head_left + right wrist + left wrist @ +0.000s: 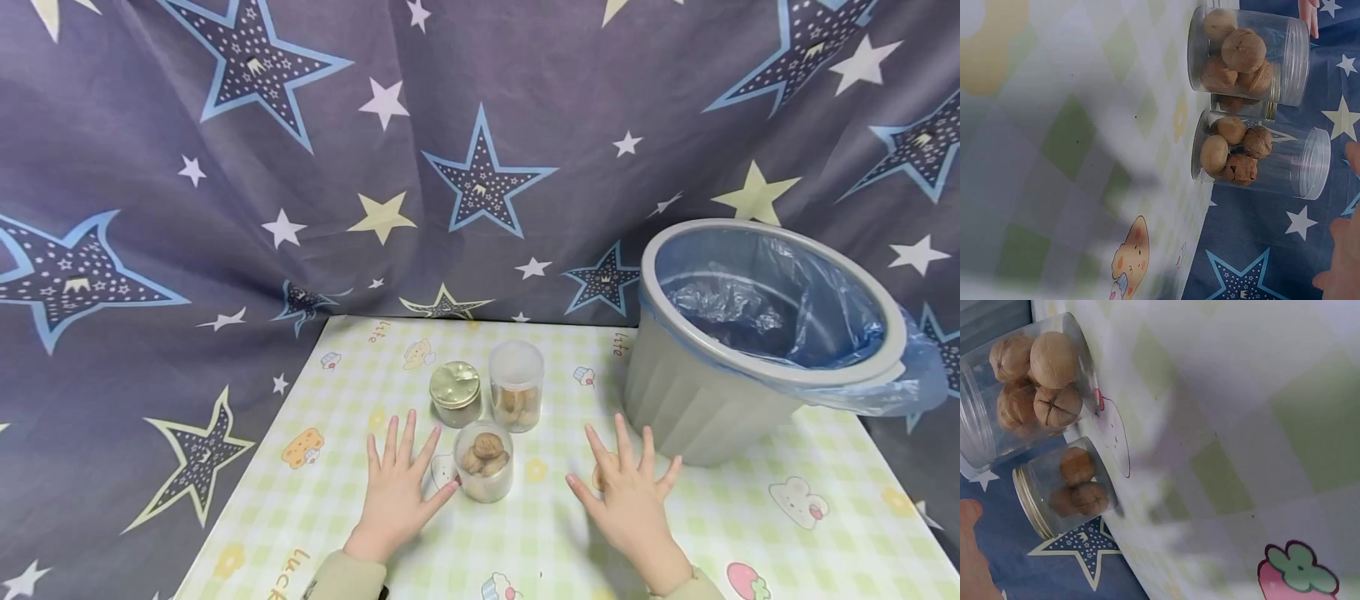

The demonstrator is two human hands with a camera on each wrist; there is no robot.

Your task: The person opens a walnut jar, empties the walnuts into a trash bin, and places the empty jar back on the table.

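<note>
Three clear jars of walnuts stand grouped on the table. The nearest jar (484, 483) shows walnuts (487, 450) through its top. Behind it are a jar with a gold lid (455, 384) and a taller jar (517, 400) with a whitish top. My left hand (396, 492) is spread out at the left of the nearest jar, thumb tip close beside its wall. Fingers fanned, my right hand (630, 504) is apart from the jars, between them and the bin. Neither hand holds anything. In the right wrist view the gold-lidded jar (1239, 105) is partly hidden behind the nearest one.
A grey bin (693, 408) lined with a blue plastic bag (847, 308) stands at the right of the table. The checked tablecloth (525, 542) carries cartoon prints. A dark curtain (337, 150) with stars hangs behind the table.
</note>
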